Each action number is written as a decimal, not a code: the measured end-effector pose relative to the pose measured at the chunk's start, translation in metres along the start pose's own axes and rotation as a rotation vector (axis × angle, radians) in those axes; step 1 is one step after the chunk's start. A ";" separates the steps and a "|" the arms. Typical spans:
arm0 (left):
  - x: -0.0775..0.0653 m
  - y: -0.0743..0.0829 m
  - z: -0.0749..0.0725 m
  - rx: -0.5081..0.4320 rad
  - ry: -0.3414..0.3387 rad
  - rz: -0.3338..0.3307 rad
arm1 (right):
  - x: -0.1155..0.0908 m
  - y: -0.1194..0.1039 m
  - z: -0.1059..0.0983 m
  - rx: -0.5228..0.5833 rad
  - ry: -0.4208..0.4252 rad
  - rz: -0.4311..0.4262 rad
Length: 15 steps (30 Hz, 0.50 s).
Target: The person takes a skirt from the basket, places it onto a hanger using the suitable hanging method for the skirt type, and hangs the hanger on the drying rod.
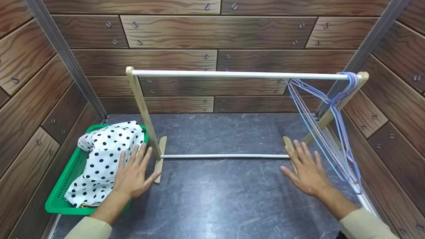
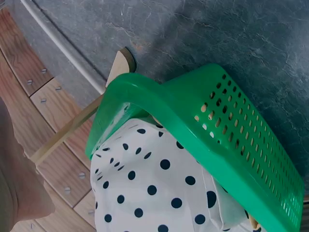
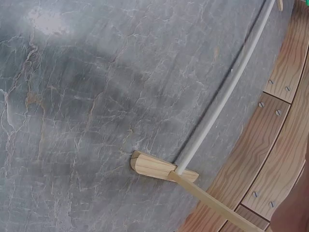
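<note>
Fabric, white with black polka dots [image 1: 106, 159], lies bunched in a rectangular green plastic basket with perforated walls [image 1: 66, 210], some of it heaped above the rim, and from my remote post I find both just left of a freestanding rack with pale wooden uprights and a white top rail [image 1: 232, 74]. Over the basket's right side I have the left hand [image 1: 134, 172], palm down, its fingers spread and holding nothing; I cannot tell from overhead whether any fingertip brushes the cloth. My right hand [image 1: 305, 169] is likewise splayed and unburdened, poised by the pale wooden right foot of the rack [image 1: 288, 142], with a bundle of thin blue and pink hangers [image 1: 333, 99] just beyond it. I see their hooks gathered over the rail's right end, close to the upright. A slim white lower bar [image 1: 225, 156] joins the two sides near the dark grey, marble-patterned floor [image 1: 212, 192]. Behind, I get brown wood-print panels [image 1: 215, 31], and pale yellowish sleeves [image 1: 89, 229] cover both forearms.
</note>
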State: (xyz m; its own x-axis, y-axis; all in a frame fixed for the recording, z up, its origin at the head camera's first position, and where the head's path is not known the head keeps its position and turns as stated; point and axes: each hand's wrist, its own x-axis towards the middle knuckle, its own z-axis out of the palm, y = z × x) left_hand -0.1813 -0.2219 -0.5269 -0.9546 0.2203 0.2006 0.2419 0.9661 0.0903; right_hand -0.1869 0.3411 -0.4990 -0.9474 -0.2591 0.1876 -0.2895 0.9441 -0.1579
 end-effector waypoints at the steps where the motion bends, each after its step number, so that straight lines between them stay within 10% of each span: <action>1: 0.000 -0.001 -0.001 0.000 0.001 -0.003 | 0.001 -0.001 -0.001 0.000 0.001 0.000; 15: -0.004 -0.021 -0.012 0.025 -0.009 -0.028 | 0.005 -0.004 -0.012 -0.028 0.080 0.006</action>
State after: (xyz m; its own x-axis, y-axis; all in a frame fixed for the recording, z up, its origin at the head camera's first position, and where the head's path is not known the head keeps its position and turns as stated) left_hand -0.1803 -0.2449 -0.5181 -0.9623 0.1945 0.1900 0.2111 0.9749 0.0712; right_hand -0.1887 0.3390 -0.4863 -0.9351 -0.2372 0.2634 -0.2787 0.9512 -0.1327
